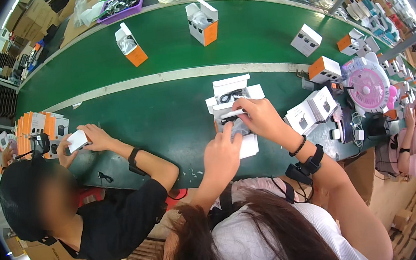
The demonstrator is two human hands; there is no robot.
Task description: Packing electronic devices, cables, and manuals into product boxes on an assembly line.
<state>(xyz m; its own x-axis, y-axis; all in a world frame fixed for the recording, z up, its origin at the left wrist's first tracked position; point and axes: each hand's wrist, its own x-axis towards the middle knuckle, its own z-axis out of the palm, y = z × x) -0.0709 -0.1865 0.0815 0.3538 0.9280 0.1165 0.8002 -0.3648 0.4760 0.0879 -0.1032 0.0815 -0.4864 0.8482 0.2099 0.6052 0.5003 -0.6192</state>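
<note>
Straight ahead on the green bench an open white-and-orange box has its flaps spread. A coiled black cable lies at its far end, with small dark and clear-plastic-wrapped things nearer me. My right hand pinches a thin white flat piece over the box; its exact kind is unclear. My left hand reaches to the box's near side with fingers stretched, the index finger by the dark contents. Whether it grips anything there is partly hidden. White paper or card lies beside my left hand.
Left of me a co-worker's hands hold a small white box, beside a row of orange-and-white boxes. To my right are a stack of white leaflets, a pink fan and cables. Open boxes stand on the far green strip.
</note>
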